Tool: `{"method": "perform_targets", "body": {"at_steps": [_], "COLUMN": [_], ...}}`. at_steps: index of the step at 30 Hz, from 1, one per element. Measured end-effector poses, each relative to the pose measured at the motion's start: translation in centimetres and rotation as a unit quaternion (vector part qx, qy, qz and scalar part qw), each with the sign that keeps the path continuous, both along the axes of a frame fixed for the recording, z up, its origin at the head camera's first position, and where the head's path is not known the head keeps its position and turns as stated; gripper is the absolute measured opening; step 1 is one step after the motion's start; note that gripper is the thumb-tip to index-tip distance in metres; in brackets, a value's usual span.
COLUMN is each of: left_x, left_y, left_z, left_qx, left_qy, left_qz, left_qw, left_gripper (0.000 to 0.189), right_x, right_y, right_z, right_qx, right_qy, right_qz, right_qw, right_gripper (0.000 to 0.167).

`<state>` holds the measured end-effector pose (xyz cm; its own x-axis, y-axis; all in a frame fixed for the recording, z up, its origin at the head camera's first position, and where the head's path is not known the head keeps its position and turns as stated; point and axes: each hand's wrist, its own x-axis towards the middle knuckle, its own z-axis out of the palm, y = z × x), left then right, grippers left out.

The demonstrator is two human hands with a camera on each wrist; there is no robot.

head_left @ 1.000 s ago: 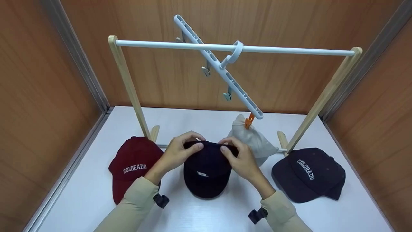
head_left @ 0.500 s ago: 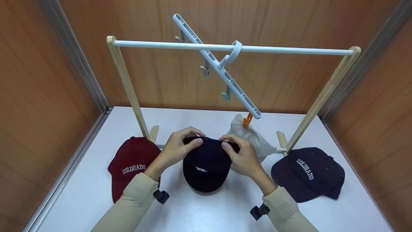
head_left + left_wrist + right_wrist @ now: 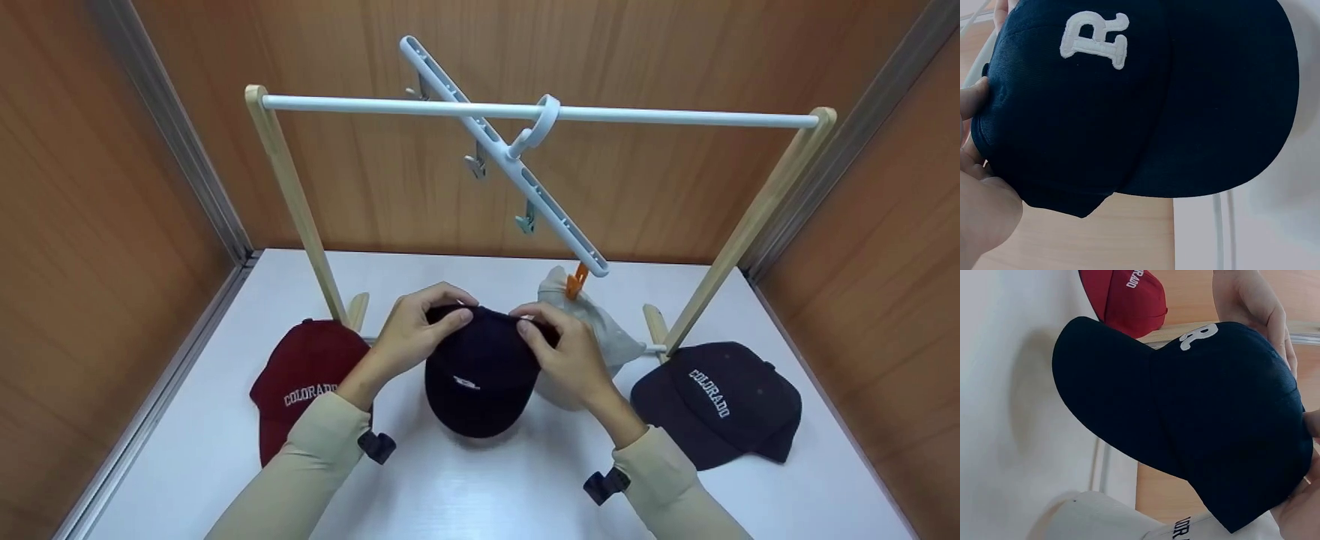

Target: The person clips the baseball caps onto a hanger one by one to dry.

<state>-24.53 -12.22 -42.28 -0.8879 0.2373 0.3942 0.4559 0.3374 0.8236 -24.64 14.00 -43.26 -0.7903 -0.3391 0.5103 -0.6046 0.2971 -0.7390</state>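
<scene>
A dark navy cap (image 3: pixel 480 367) with a white letter R is held above the table, its brim hanging down toward me. My left hand (image 3: pixel 415 334) pinches the crown's upper left edge between thumb and fingers. At the upper right edge, my right hand (image 3: pixel 568 346) pinches it the same way. In the left wrist view the navy cap (image 3: pixel 1089 124) hides most of the fingers. Behind my right hand, a beige cap (image 3: pixel 600 330) hangs from an orange clip (image 3: pixel 577 283) at the near end of a light blue hanger (image 3: pixel 510 154).
The hanger hooks over a white rod (image 3: pixel 360 106) between wooden posts (image 3: pixel 300 202). Several metal clips (image 3: pixel 526 217) hang along it. A maroon cap (image 3: pixel 311 367) lies on the white table (image 3: pixel 450 495) at left, another dark cap (image 3: pixel 720 401) at right. Wood-panelled walls (image 3: pixel 637 52) enclose the table.
Both hands have raised the navy cap slightly, moving it up in the head view. Their grip on its edges stays the same. The hanger and the other caps barely shift.
</scene>
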Motion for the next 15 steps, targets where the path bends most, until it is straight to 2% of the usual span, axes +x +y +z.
{"method": "perform_targets", "body": {"at_steps": [9, 15], "left_x": [-0.6, -0.8], "left_y": [0.4, 0.7], "left_z": [1.1, 1.7], "left_qx": [0.008, 0.011], "left_qy": [0.039, 0.046], "left_qz": [0.017, 0.033], "left_qw": [0.9991, 0.9984], "left_gripper": [0.013, 0.013], "right_x": [-0.4, -0.4], "right_y": [-0.5, -0.6], "right_z": [0.9, 1.6], "right_qx": [-0.013, -0.008], "right_qy": [0.037, 0.035], "right_qz": [-0.024, -0.039], "right_qw": [0.999, 0.9986], "right_gripper": [0.015, 0.016]}}
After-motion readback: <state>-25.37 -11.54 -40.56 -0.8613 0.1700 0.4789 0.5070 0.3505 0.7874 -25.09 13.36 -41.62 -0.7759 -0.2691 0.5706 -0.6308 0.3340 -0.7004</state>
